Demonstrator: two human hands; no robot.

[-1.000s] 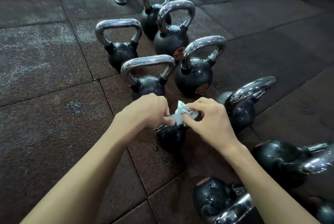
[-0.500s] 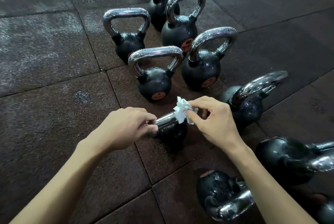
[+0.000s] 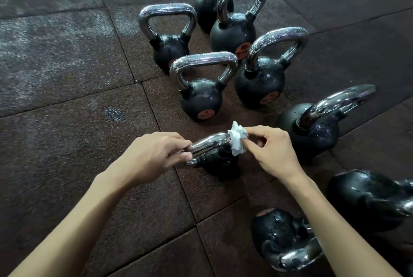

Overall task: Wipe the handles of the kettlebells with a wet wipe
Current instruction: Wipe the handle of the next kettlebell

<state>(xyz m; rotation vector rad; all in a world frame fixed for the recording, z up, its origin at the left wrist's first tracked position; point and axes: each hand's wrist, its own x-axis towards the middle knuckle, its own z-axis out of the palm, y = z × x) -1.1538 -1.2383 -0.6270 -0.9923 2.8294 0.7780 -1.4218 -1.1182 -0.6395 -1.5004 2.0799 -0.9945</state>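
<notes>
Since a second earlier, the left hand (image 3: 154, 156) had slid left along the handle (image 3: 207, 144), away from the wipe (image 3: 237, 140), baring more chrome between the two hands. Its fingers were curled round the handle's left end. The right hand (image 3: 272, 149) pinched the one crumpled white wipe between thumb and fingertips against the handle's right bend. That small kettlebell (image 3: 221, 162) sat on the rubber floor (image 3: 67, 142) nearest the person. Nine kettlebells showed in all: five upright behind it, the farthest cut off by the top edge, one leaning at right, and two on their sides at lower right.
</notes>
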